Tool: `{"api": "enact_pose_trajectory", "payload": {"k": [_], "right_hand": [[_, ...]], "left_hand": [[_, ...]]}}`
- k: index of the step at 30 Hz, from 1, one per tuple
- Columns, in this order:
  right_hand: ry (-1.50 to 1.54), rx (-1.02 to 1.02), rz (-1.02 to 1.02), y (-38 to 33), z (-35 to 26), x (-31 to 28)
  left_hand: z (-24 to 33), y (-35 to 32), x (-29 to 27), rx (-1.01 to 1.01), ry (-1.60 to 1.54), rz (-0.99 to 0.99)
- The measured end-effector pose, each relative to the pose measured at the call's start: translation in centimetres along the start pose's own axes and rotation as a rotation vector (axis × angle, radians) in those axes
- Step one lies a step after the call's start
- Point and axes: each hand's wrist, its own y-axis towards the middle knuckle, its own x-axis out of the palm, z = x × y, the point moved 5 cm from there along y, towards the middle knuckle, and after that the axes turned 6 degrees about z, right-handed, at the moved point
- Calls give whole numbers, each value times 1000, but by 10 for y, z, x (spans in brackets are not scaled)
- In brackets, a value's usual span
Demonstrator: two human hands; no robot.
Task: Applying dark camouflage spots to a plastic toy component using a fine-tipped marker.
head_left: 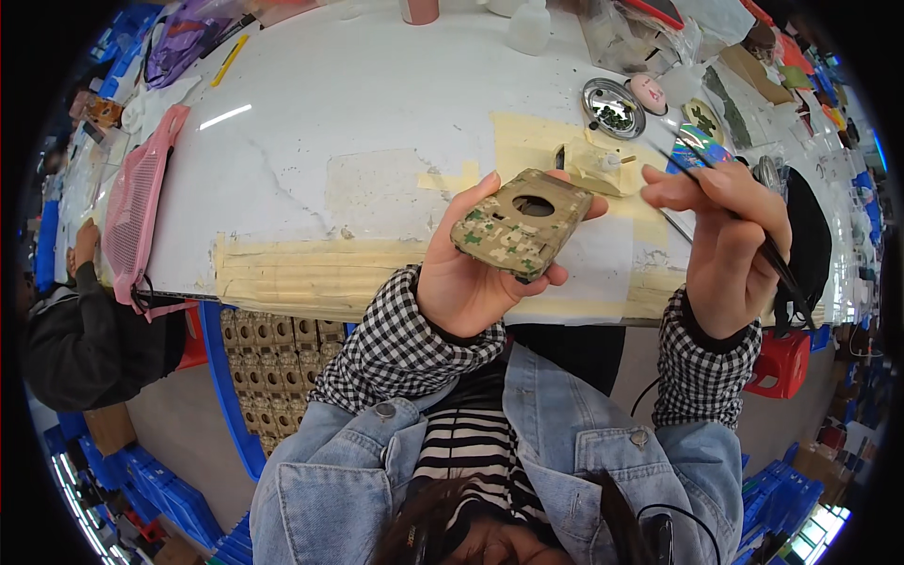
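Observation:
In my left hand [459, 287] lies a camouflage-patterned housing [494, 233], flat and rounded at the corners, with an oval opening in its upper face. My fingers wrap round its sides and it is tilted. My right hand [739, 250], raised to the right of it, grips dark tweezers [783, 268] whose tips point up and left, apart from the housing. Beyond the hands, a round metal dish [589, 94] holds small dark green pieces. Near it is a tape-covered block [586, 162] with a short stick on top.
Tan masking tape [311, 273] covers the table's front edge. A pink mesh bag [141, 202] and a yellow cutter [229, 61] lie left. Below stands a blue crate [226, 386] of similar housings. Another person's sleeve [104, 320] shows far left. A translucent bottle [529, 28] stands at the back.

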Motion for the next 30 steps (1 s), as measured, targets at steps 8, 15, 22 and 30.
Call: {"api": "enact_pose_trajectory", "payload": {"k": [8,15,22,30], "right_hand": [[-798,28,94,-7,17,-20],[-766,102,4,-11,47,-11],[-717,102,44,-12,47,-11],[-256,197,135,-13,18,-1]], "left_hand": [[24,-9,5,565,445,172],[23,-8,0,540,541,245],[23,-9,-5,585,549,281],[23,-9,-2,560,607,251]]}}
